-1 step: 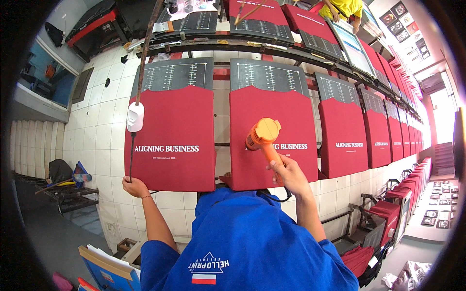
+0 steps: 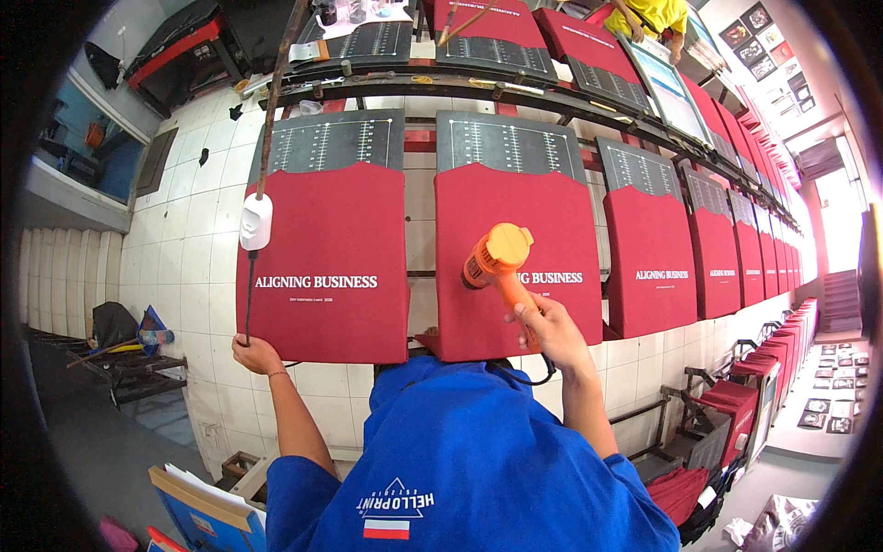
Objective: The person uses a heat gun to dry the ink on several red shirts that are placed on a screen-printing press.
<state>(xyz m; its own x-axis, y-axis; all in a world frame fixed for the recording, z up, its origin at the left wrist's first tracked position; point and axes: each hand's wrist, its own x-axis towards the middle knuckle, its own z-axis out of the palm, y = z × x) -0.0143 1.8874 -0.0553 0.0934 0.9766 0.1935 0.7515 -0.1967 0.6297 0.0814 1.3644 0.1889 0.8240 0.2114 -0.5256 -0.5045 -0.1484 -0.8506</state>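
Note:
My right hand (image 2: 555, 336) is wrapped round the handle of an orange heat gun (image 2: 508, 248). The gun hangs over a red shirt (image 2: 552, 322) stretched on a dark board, its nozzle covering part of the white print. At the near left corner of the red shirt (image 2: 322, 225) beside it, my left hand (image 2: 258, 355) pinches a black power cord (image 2: 250, 304). That cord runs down from a white socket block (image 2: 256, 222), which dangles at the shirt's left edge. Both shirts lie flat with white lettering near the front.
More shirt-covered boards (image 2: 651, 248) continue to the right in a row. Behind them runs a dark metal rail (image 2: 386, 89), then another row of boards. A person in a yellow top (image 2: 658, 18) leans at the far right over a framed screen (image 2: 667, 92). A metal rack (image 2: 138, 368) stands left.

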